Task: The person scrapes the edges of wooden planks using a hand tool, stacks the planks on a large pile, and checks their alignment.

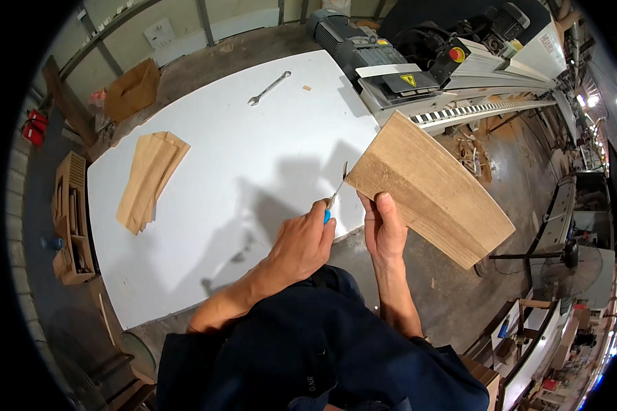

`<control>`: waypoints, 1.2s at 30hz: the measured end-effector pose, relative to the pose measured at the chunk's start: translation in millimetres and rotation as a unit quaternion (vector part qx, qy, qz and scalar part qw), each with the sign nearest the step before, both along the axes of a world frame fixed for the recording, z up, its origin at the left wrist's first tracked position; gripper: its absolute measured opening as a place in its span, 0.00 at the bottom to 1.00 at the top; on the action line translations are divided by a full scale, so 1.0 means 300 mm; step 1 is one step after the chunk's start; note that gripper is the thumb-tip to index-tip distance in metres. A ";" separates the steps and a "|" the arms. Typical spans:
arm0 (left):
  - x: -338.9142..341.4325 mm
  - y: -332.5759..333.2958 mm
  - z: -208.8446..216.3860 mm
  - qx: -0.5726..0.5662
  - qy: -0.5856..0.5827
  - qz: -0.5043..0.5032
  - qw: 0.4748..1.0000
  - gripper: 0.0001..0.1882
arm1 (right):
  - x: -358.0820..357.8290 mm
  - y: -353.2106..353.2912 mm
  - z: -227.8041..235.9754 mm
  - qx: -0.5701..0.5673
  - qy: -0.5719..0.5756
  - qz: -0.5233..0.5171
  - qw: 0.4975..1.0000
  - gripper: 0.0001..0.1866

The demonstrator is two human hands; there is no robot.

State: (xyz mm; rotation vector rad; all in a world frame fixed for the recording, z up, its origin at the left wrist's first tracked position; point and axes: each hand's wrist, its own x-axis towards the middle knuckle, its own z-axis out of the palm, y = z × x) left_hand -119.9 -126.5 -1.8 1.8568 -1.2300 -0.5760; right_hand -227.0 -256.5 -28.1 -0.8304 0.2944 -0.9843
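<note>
My left hand point(300, 241) is closed around the blue handle of a slim metal-bladed knife point(332, 203). Its thin blade points away from me, and the tip meets or almost meets the near left corner of a wooden board point(428, 188). That light brown board is flat and slightly tapered, with visible grain. My right hand point(387, 229) grips its near edge, thumb on top and fingers beneath, and holds it up off the table at a slant. Both forearms come from below, and the fingers under the board are hidden.
A white table point(219, 164) spreads ahead and left, with a stack of thin wooden pieces point(152, 179), a wrench point(270, 89) and a small wood chip point(307, 88) on it. A machine point(404, 79) adjoins its far right. A fan point(569, 264) and a cardboard box point(131, 89) stand around.
</note>
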 end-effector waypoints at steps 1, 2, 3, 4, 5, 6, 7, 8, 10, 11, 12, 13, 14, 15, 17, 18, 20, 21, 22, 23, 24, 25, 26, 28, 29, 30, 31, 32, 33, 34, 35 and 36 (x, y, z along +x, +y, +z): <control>-0.003 -0.001 0.008 0.004 -0.002 0.001 1.000 0.15 | 0.000 0.003 -0.001 0.003 0.005 -0.002 1.000 0.27; -0.004 -0.002 0.012 0.008 -0.005 0.002 1.000 0.15 | 0.001 0.005 -0.002 0.006 0.009 -0.004 1.000 0.27; -0.007 -0.003 0.009 -0.001 0.002 0.004 1.000 0.15 | 0.001 0.008 -0.001 0.007 0.006 -0.003 1.000 0.27; -0.011 -0.005 0.004 -0.010 0.009 0.006 1.000 0.15 | 0.000 0.010 0.002 0.009 0.003 -0.001 1.000 0.27; -0.015 -0.005 -0.001 -0.019 0.015 0.006 1.000 0.15 | -0.003 0.012 0.002 0.011 0.001 0.000 1.000 0.27; -0.016 -0.006 0.000 -0.016 0.011 0.004 1.000 0.15 | -0.005 0.011 -0.002 0.020 0.003 0.000 1.000 0.27; -0.015 -0.007 0.003 -0.013 0.006 0.003 1.000 0.15 | -0.007 0.006 -0.010 0.030 0.004 -0.001 1.000 0.27; -0.013 -0.014 0.005 -0.012 0.002 0.000 1.000 0.15 | -0.011 -0.001 -0.017 0.038 0.007 -0.001 0.999 0.27; -0.004 -0.039 -0.023 -0.001 -0.017 -0.015 1.000 0.14 | -0.032 -0.012 -0.048 0.042 0.022 0.006 0.999 0.27; 0.009 -0.057 -0.048 0.004 -0.028 -0.020 0.999 0.13 | -0.037 -0.013 -0.056 0.044 0.029 0.012 0.999 0.28; 0.039 -0.076 -0.097 -0.006 0.006 -0.031 0.999 0.14 | -0.030 0.020 -0.048 0.044 0.018 0.034 0.998 0.28; 0.072 -0.099 -0.158 -0.019 0.041 -0.040 0.998 0.15 | -0.021 0.072 -0.021 0.044 0.008 0.058 0.997 0.29; 0.093 -0.120 -0.178 -0.033 0.071 -0.057 0.995 0.15 | -0.008 0.100 -0.006 0.042 -0.008 0.073 0.996 0.30; 0.093 -0.123 -0.199 0.022 0.055 -0.014 0.998 0.16 | 0.016 0.092 -0.012 0.042 -0.005 0.076 0.996 0.32; 0.100 -0.135 -0.235 0.130 0.016 0.068 0.989 0.16 | -0.005 0.056 -0.007 0.036 -0.010 0.094 0.995 0.33; 0.108 -0.129 -0.258 0.127 -0.012 0.088 0.988 0.16 | -0.017 0.046 0.014 0.033 -0.011 0.100 0.994 0.33; 0.148 -0.082 -0.341 0.119 -0.064 0.122 0.983 0.16 | -0.017 0.023 0.047 0.061 -0.034 0.096 0.993 0.32; 0.178 -0.042 -0.397 0.114 -0.087 0.119 0.982 0.16 | -0.012 0.016 0.050 0.081 -0.043 0.099 0.991 0.31; 0.193 -0.020 -0.439 0.107 -0.108 0.113 0.982 0.16 | -0.010 0.005 0.052 0.099 -0.051 0.098 0.989 0.31; 0.189 -0.004 -0.435 0.093 -0.063 0.121 0.986 0.16 | 0.001 0.000 0.058 0.128 -0.088 0.111 0.981 0.27; 0.179 0.011 -0.402 0.078 -0.017 0.127 0.989 0.16 | -0.002 -0.007 0.054 0.154 -0.100 0.103 0.978 0.26; 0.173 0.016 -0.367 0.064 0.030 0.132 0.989 0.16 | -0.007 -0.017 0.042 0.180 -0.111 0.094 0.973 0.25; 0.165 0.026 -0.309 0.041 0.079 0.124 0.988 0.16 | -0.008 -0.019 0.029 0.208 -0.122 0.092 0.966 0.24; 0.128 0.036 -0.181 -0.009 0.178 0.112 0.978 0.17 | -0.013 -0.022 -0.014 0.234 -0.140 0.104 0.956 0.22; 0.104 0.042 -0.118 -0.051 0.129 0.107 0.985 0.17 | -0.009 -0.020 -0.023 0.244 -0.147 0.112 0.952 0.22; 0.081 0.036 -0.067 -0.092 0.079 0.100 0.987 0.16 | -0.005 -0.023 -0.035 0.253 -0.153 0.119 0.948 0.22; 0.063 0.032 -0.024 -0.132 0.028 0.093 0.986 0.15 | 0.000 -0.026 -0.044 0.261 -0.157 0.121 0.945 0.21; 0.048 0.035 0.006 -0.127 0.003 0.072 0.989 0.16 | 0.003 -0.027 -0.050 0.269 -0.162 0.120 0.942 0.21; 0.034 0.032 0.019 -0.152 -0.036 0.068 0.985 0.17 | 0.005 -0.028 -0.053 0.276 -0.168 0.120 0.939 0.21; 0.025 0.031 0.027 -0.176 -0.075 0.063 0.979 0.18 | 0.007 -0.030 -0.054 0.274 -0.164 0.120 0.940 0.22; 0.020 0.034 0.031 -0.175 -0.085 0.061 0.979 0.18 | 0.007 -0.030 -0.052 0.273 -0.162 0.120 0.941 0.22; 0.014 0.037 0.033 -0.174 -0.096 0.058 0.978 0.19 | 0.007 -0.031 -0.052 0.271 -0.159 0.120 0.942 0.23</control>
